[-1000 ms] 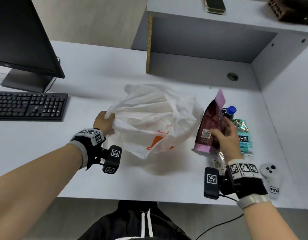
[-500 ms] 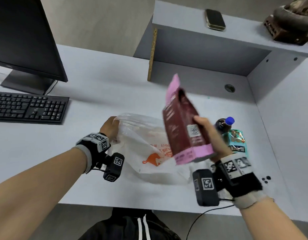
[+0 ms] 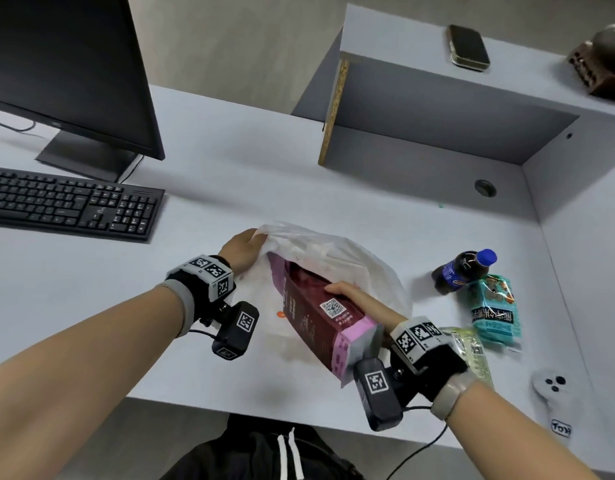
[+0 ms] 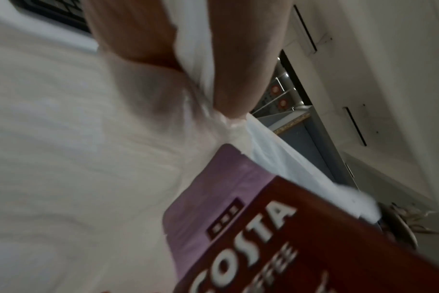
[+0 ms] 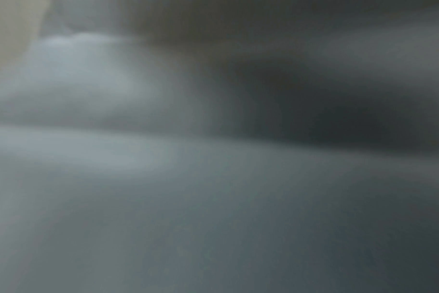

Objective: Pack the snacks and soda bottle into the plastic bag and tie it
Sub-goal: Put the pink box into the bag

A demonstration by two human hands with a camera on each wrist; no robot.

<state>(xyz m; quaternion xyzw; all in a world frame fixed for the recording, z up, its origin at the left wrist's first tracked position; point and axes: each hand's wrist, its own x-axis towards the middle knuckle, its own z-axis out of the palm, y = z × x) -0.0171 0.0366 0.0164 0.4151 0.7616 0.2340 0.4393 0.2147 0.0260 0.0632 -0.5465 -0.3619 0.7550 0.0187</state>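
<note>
At bag mouth, coffee pouch (image 3: 319, 313) now half inside bag (image 3: 351, 258), up from desk (image 3: 91, 292) a second ago, gripped by right hand (image 3: 361, 303); left hand (image 3: 242, 249) pinching rim open; bottle (image 3: 463, 270), other snacks (image 3: 494, 308) outside, pending.

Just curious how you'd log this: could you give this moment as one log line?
left hand holds plastic bag open | right hand slides coffee pouch in | soda bottle still on desk

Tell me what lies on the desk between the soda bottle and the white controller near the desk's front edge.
In the head view, the teal snack packet lies between the soda bottle and the white controller, its top against the bottle. Bare desk separates packet and controller.
</note>
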